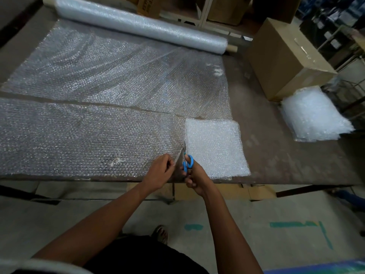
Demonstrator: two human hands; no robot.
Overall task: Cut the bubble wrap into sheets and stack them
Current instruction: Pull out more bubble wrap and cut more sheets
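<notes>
A long roll of bubble wrap (pixel 138 22) lies at the table's far side, its unrolled length (pixel 110 76) spread toward me. A cut strip (pixel 79 135) lies along the front edge. My right hand (pixel 194 177) grips blue-handled scissors (pixel 187 163), blades pointing away into the strip beside a small pile of white cut sheets (pixel 215 147). My left hand (pixel 161 172) pinches the strip's edge just left of the blades. A taller stack of sheets (pixel 314 115) sits at the table's right edge.
A brown cardboard box (pixel 286 60) stands on the dark table (pixel 276 155) at the back right, just behind the stack. More boxes and shelving lie beyond the table. Concrete floor with teal tape marks (pixel 296 224) is below me.
</notes>
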